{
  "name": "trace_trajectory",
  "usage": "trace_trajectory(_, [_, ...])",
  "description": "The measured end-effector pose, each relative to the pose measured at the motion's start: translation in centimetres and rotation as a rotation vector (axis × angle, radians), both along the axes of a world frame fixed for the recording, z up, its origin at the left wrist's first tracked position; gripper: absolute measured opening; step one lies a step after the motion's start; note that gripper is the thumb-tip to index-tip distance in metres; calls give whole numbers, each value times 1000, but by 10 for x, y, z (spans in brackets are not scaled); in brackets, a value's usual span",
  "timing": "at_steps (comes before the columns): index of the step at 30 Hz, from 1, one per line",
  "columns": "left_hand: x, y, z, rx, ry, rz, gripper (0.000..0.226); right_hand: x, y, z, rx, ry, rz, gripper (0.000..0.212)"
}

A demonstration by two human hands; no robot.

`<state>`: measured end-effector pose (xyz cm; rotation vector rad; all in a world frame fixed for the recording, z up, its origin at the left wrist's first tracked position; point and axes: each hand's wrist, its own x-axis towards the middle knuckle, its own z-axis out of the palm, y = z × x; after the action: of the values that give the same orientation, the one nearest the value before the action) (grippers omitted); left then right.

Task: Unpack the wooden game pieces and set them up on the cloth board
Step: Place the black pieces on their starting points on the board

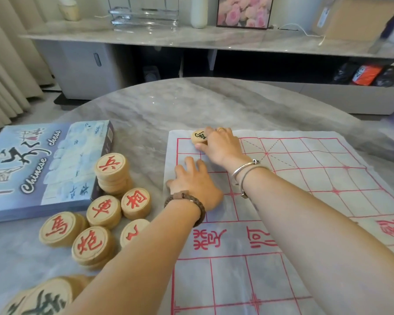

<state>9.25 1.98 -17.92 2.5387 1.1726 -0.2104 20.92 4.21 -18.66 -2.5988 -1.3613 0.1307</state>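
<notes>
My red-gridded cloth board lies flat, one black-marked piece at its far left corner. The other wooden pieces lie heaped left of it.

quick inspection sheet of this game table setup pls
surface: marble table, with the cloth board spread on its right side
job's things: one black-marked piece on the board's far left corner; red-marked pieces stacked and loose left of the board; dark-marked pieces at the near left edge
clutter: game box lying flat on the left
hands: right hand holds the black-marked piece; left hand rests flat on the cloth
cables: white cable on the sideboard
surroundings: flower picture, curtain, cardboard box
</notes>
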Motion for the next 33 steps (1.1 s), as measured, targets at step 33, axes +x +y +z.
trace_trajectory(33, [5,2,-2,-1,76,39,62,125,-140,1,-96,-45,-606,49])
